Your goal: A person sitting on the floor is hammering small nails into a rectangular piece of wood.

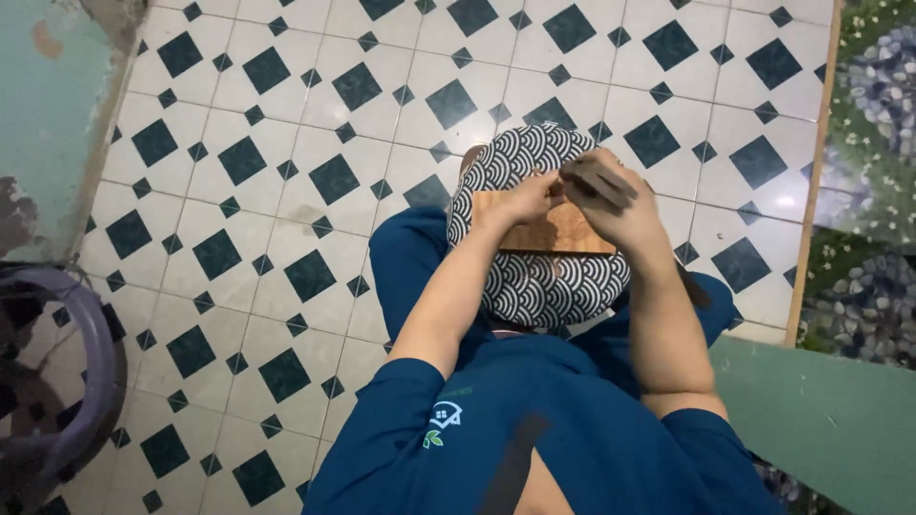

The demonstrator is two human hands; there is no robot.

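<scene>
Wood first: a small flat wooden board (558, 232) lies across the person's lap, resting on a rounded cushion (534, 277) covered in a dark-and-white wave pattern. The left hand (527, 198) sits on the board's upper left edge, fingers curled down onto it, pinching the wood near its top. The right hand (620, 212) is over the board's upper right corner, closed around a dark flat tool (596, 181) that pokes out leftward from the fist; the tool is blurred, so what kind it is I cannot tell. The tips of the two hands nearly meet above the board. Both forearms run bare from short blue sleeves, and the blue shirt (534, 429) carries a small white and green emblem on the chest. Blue trousers (410, 257) show on either side of the cushion, the knees spread wide. Underneath it all, a tiled floor (315, 124), white with dark diamond shapes. Off at the left edge, the rim of a purple plastic basin (91, 372) stands beside a worn teal wall. Along the right, a pebble-and-flower patterned surface (873, 143), and near the person's right elbow a green ledge (821, 410).
</scene>
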